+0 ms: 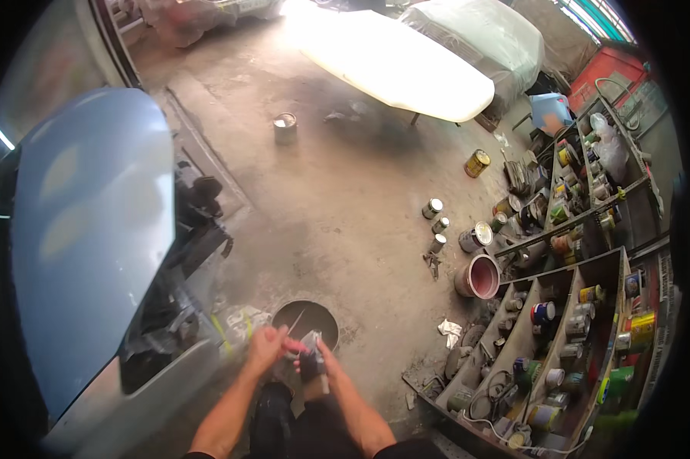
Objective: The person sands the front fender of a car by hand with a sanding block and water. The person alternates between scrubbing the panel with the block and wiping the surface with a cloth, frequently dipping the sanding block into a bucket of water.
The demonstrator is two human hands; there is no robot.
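My left hand [265, 350] is closed, pinching a thin, pale, stick-like tool [296, 320] that points up and away from me. Close beside it, my right hand [333, 361] grips a dark, boxy object with a greyish top [311, 359]; its exact kind is too blurred to tell. Fingers of the left hand come near or touch that object's top. Beneath and beyond both hands stands a round, dark-walled bucket [331, 315] on the floor.
A blue-grey car panel [100, 199] rises at my left. Shelves of paint cans [582, 321] line the right side, with a reddish bucket [479, 277] and several cans before them. A lone can [285, 128] stands ahead; beyond it is a large white panel [391, 61] on supports.
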